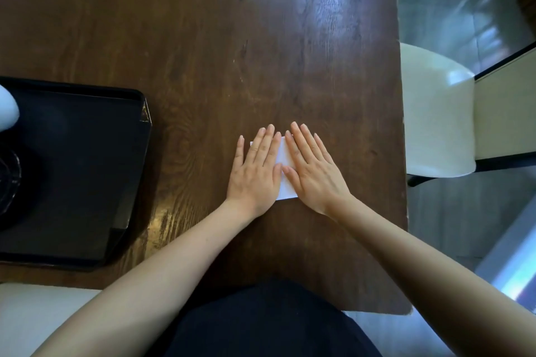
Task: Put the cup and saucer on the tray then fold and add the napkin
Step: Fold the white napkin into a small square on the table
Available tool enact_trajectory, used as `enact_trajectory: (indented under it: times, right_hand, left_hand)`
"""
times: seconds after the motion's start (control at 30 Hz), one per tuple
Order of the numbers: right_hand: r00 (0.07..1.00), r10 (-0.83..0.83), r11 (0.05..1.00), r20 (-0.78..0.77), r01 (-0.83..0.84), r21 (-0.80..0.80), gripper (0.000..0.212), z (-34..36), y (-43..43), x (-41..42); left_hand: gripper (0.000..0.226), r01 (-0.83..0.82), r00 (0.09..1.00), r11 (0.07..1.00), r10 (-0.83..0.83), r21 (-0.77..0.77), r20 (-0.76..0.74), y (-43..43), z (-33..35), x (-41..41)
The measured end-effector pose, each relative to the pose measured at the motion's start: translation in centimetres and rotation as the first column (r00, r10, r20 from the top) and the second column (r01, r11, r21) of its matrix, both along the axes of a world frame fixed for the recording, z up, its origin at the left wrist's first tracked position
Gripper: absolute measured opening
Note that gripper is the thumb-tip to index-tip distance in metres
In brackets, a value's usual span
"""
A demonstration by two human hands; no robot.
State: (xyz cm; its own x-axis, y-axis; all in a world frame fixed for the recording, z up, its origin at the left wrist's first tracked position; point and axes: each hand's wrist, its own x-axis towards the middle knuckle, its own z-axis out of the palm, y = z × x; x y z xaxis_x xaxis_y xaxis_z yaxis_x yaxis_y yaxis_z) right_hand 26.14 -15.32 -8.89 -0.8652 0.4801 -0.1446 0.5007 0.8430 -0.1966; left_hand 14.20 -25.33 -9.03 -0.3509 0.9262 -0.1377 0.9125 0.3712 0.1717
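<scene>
I press the white napkin [285,171] flat on the wooden tabletop [203,38] with both palms, so that the crease becomes sharp. My left hand [255,174] and right hand [314,175] lie side by side, fingers spread; neither grip holds anything. The napkin is thin, matte and rectangular, mostly hidden under my hands. The black tray [87,171], glossy with a raised rim, waits at nine o'clock from the napkin, well apart. On it something pale and something dark show at the edge of view, maybe the cup and saucer.
</scene>
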Motion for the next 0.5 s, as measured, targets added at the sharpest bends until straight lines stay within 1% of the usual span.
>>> enact_trajectory:
  times: [0.07,0.3,0.4,0.5]
  right_hand:
    - [1.000,0.006,1.000,0.003,-0.006,-0.004,0.059,-0.1,0.0,0.1]
    - [0.999,0.038,0.999,0.025,-0.037,-0.017,0.059,0.1,0.3,0.3]
    - [0.997,0.062,0.998,0.038,-0.062,-0.016,0.060,0.2,0.8,0.9]
    - [0.995,0.068,0.998,0.072,-0.067,-0.014,0.059,0.4,1.5,1.9]
  left_hand:
    - [0.059,-0.025,0.999,1.000,0.025,0.006,0.024,-0.1,0.0,-0.3]
    - [0.059,-0.015,1.000,1.000,0.015,-0.008,0.007,-0.1,0.0,-0.5]
    - [0.061,0.005,1.000,1.000,-0.005,-0.009,-0.006,-0.2,0.2,-0.7]
    - [0.061,0.059,0.998,0.998,-0.059,-0.039,-0.019,-0.4,0.1,-1.4]
